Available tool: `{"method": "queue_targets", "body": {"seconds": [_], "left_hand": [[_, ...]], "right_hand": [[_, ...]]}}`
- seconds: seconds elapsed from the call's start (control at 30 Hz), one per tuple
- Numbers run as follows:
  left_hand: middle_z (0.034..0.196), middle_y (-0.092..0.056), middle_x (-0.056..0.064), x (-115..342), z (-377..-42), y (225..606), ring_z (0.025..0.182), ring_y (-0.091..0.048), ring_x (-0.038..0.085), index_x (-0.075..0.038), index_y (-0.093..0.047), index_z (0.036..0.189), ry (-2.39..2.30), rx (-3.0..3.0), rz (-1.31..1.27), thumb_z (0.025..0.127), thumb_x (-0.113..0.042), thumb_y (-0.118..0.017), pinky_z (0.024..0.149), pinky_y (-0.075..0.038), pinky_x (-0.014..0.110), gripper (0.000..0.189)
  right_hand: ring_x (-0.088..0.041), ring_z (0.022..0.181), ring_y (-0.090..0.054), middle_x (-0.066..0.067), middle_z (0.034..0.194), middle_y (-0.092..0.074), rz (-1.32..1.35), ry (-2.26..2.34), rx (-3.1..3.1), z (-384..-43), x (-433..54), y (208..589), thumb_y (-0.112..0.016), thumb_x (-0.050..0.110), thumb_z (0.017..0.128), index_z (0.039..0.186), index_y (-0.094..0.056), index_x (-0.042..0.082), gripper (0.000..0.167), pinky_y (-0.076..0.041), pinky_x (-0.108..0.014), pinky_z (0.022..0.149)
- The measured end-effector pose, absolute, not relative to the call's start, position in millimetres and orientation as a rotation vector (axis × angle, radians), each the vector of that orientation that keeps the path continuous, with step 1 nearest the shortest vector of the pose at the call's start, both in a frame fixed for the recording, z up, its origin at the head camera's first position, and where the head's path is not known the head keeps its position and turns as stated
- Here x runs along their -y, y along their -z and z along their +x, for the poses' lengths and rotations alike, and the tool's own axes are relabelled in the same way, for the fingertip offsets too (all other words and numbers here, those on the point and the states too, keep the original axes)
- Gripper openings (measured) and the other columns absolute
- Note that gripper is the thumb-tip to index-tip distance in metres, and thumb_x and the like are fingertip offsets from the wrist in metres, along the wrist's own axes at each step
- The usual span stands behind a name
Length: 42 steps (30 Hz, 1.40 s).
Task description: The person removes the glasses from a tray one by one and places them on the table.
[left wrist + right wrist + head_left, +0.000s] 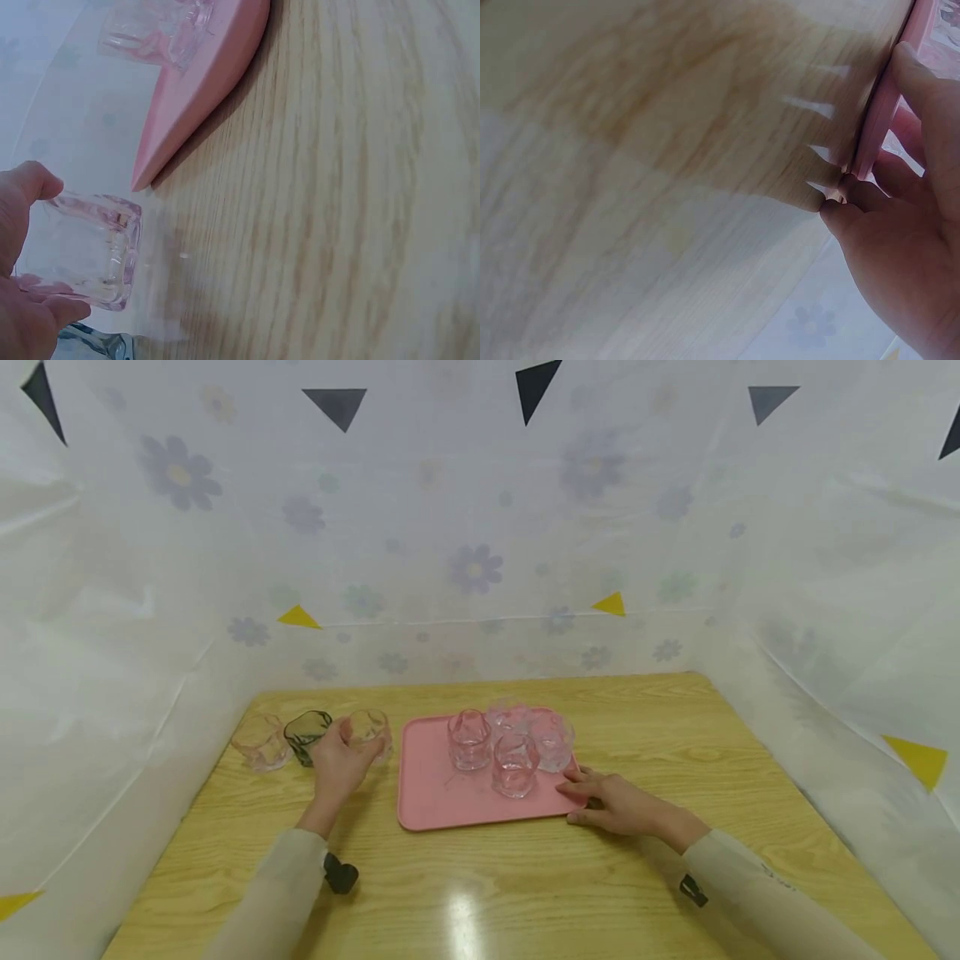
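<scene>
At the left, my left hand (341,760) grips a clear, faintly pink glass (372,732). In the left wrist view its thumb and fingers span the sides of that glass (82,251), whose base faces the table. Just left of the hand stands a dark grey-green glass (303,745), partly covered by the fingers. A pale pink tray (442,806) lies mid-table and bears several clear glasses (515,768) grouped on its right half. My right hand (618,803) holds the tray's near right corner, and in the right wrist view the thumb and fingers bend around its rim (885,112).
Another clear glass (262,745) with a faint warm tint stands at the far left of the wooden table (525,893). White flower-printed sheeting (480,647) closes in the back and both sides.
</scene>
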<state>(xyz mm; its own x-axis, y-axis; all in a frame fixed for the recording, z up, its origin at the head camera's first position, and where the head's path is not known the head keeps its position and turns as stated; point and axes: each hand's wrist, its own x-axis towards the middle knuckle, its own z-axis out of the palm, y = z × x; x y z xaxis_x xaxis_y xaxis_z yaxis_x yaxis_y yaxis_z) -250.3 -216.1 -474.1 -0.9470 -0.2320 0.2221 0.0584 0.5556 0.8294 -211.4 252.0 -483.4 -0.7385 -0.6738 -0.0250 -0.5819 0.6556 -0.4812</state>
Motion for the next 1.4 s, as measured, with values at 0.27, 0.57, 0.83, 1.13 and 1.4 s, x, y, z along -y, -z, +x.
{"method": "queue_targets", "body": {"seconds": [0.27,0.57,0.83,1.13,1.4], "left_hand": [[0.146,-0.056,0.035,215.0,-254.0,481.5,0.092,-0.075,0.043,0.012,-0.045,0.151,1.339,2.464,0.173,0.094,-0.031,-0.079,0.099,-0.058,0.059,0.079],[0.146,-0.055,0.036,216.4,-255.3,482.3,0.112,-0.069,0.049,0.011,-0.044,0.152,1.335,2.468,0.184,0.095,-0.033,-0.078,0.101,-0.056,0.062,0.080],[0.139,-0.060,0.036,217.6,-256.3,482.9,0.106,-0.069,0.048,0.011,-0.046,0.151,1.269,2.494,0.163,0.095,-0.036,-0.078,0.098,-0.054,0.065,0.080],[0.138,-0.062,0.035,216.2,-254.1,475.3,0.111,-0.071,0.047,0.008,-0.035,0.160,1.282,2.516,0.184,0.092,-0.037,-0.083,0.104,-0.054,0.062,0.095],[0.127,-0.067,0.038,210.2,-249.0,462.9,0.107,-0.071,0.049,0.008,-0.037,0.159,1.171,2.467,0.099,0.091,-0.031,-0.084,0.106,-0.052,0.063,0.091]], "right_hand": [[-0.051,0.154,-0.032,-0.025,0.164,-0.040,-1.010,0.657,-2.666,-211.4,-251.8,483.8,-0.064,0.042,0.105,0.151,-0.057,0.005,0.059,-0.032,-0.069,0.120],[-0.051,0.154,-0.032,-0.026,0.164,-0.039,-1.010,0.668,-2.663,-210.5,-251.0,481.6,-0.065,0.039,0.105,0.150,-0.057,0.004,0.058,-0.032,-0.069,0.120],[-0.052,0.154,-0.032,-0.025,0.164,-0.039,-0.997,0.650,-2.668,-210.6,-251.3,482.1,-0.065,0.040,0.105,0.151,-0.058,0.005,0.058,-0.032,-0.070,0.120],[-0.053,0.152,-0.034,-0.027,0.162,-0.042,-1.041,0.662,-2.682,-211.3,-252.6,483.9,-0.065,0.039,0.105,0.149,-0.059,0.004,0.056,-0.034,-0.070,0.118],[-0.051,0.152,-0.035,-0.025,0.163,-0.041,-1.024,0.634,-2.688,-212.5,-253.0,486.1,-0.065,0.040,0.105,0.150,-0.059,0.006,0.057,-0.035,-0.069,0.119]]}}
